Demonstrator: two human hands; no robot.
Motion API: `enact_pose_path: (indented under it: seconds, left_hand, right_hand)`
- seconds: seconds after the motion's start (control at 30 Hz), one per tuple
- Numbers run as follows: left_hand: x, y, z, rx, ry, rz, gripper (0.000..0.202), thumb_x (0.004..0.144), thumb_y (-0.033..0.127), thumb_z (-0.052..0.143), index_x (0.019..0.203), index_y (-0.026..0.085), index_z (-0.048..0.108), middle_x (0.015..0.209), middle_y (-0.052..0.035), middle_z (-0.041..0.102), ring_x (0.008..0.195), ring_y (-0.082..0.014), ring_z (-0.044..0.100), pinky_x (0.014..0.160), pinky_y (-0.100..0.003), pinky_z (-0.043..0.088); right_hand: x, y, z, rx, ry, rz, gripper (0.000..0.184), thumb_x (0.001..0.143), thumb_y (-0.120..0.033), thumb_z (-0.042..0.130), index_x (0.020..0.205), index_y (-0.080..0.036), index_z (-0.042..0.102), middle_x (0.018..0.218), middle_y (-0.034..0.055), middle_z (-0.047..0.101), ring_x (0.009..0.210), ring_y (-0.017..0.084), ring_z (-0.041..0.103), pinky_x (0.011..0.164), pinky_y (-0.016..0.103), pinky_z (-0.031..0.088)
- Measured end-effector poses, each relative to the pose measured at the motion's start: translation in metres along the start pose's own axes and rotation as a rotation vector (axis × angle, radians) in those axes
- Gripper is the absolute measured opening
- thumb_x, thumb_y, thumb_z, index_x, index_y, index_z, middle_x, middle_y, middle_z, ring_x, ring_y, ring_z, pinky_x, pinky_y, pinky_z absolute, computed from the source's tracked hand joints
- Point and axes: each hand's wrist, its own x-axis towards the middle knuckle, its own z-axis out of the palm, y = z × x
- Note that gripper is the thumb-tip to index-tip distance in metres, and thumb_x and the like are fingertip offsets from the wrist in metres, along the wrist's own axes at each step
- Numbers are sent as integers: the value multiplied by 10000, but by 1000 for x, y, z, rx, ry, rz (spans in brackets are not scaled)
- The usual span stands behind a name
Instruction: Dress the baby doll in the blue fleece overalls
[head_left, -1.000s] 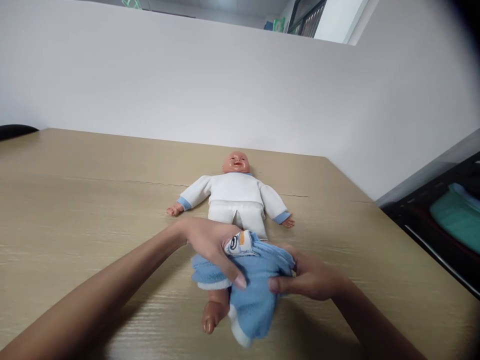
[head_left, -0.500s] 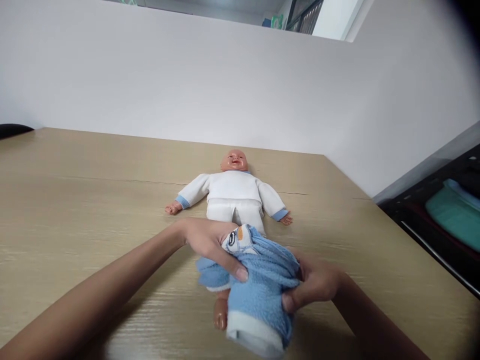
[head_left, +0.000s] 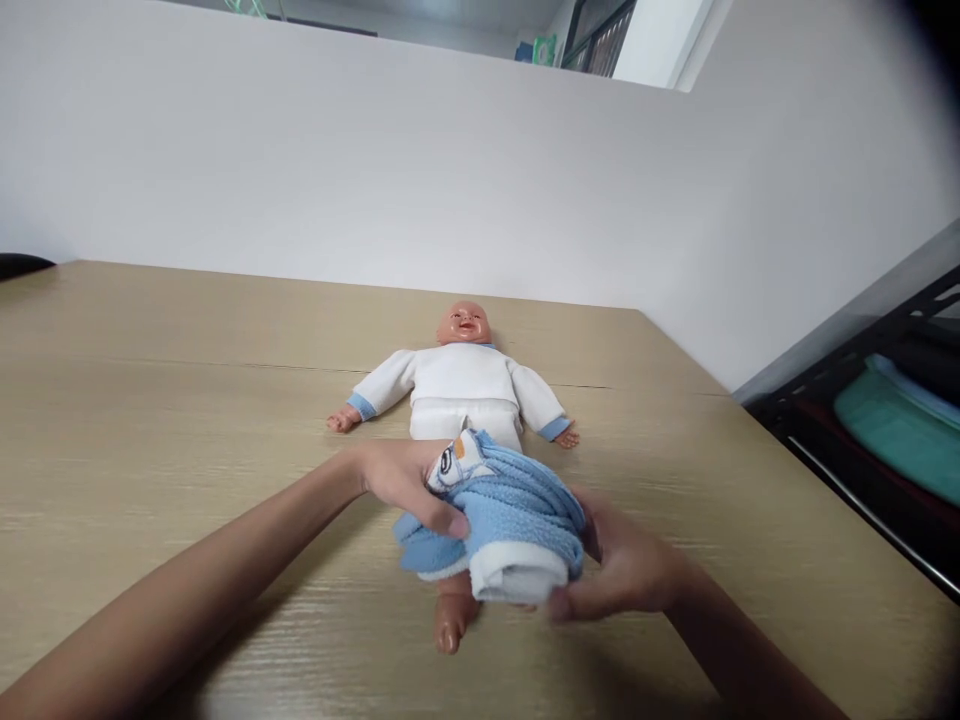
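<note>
The blue garment (head_left: 517,510) sits bunched between the two hands (head_left: 405,485).

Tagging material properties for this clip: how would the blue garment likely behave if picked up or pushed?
The blue garment is probably floppy: it bunches into soft folds between the left hand and right hand. Its nubby, towel-like surface suggests it would resist slipping. With the doll's foot showing below one cuff, lifting it may well tug that leg too.

I count one doll (head_left: 465,375), one blue garment (head_left: 517,500), one table (head_left: 187,420) and two grips (head_left: 405,488) (head_left: 628,565).
</note>
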Motion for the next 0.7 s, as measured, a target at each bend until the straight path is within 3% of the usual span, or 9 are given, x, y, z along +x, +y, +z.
enact_pose_path:
  seconds: [0.1,0.2,0.3,0.4,0.53,0.7]
  left_hand:
    - [0,-1,3,-37,32,26,274,883,390,785,1013,158,719,903,-30,734,838,-193,680,834,-258,608]
    - [3,3,6,-118,51,41,316,807,359,872,1019,168,735,939,-13,749,882,-193,701,870,-255,601]
    - [9,9,12,-147,-4,44,375,715,286,939,1021,177,752,1019,-28,778,1008,-240,729,976,-313,592]
    - [15,13,21,-51,70,29,220,802,255,850,986,181,757,998,-29,782,968,-229,731,917,-319,596]
    - [18,14,31,96,182,26,174,845,208,697,1017,188,710,932,-3,746,887,-201,690,805,-302,568]
    - [19,18,39,387,345,-128,278,817,271,710,1058,208,589,895,12,689,802,-206,650,721,-311,509]
  right_hand:
    - [-1,5,9,-11,241,-51,456,857,-433,854,1253,-248,722,1058,40,766,932,226,710,920,359,589]
    - [-2,11,19,-33,402,-102,529,873,-454,808,1354,-274,677,1243,73,751,1165,298,694,1088,457,535]
    - [-8,21,36,-68,567,-50,574,859,-471,777,1384,-268,665,1315,112,733,1263,366,660,1156,562,484]
    - [-17,35,61,-99,744,56,594,832,-505,783,1367,-271,678,1346,137,718,1281,409,641,1159,614,481]
    - [-19,46,91,-203,908,25,526,894,-521,724,1347,-256,701,1331,154,720,1285,423,630,1162,593,492]
    - [-14,37,103,-326,1021,-19,360,937,-359,601,1250,-234,730,1235,130,759,1265,366,663,1024,446,596]
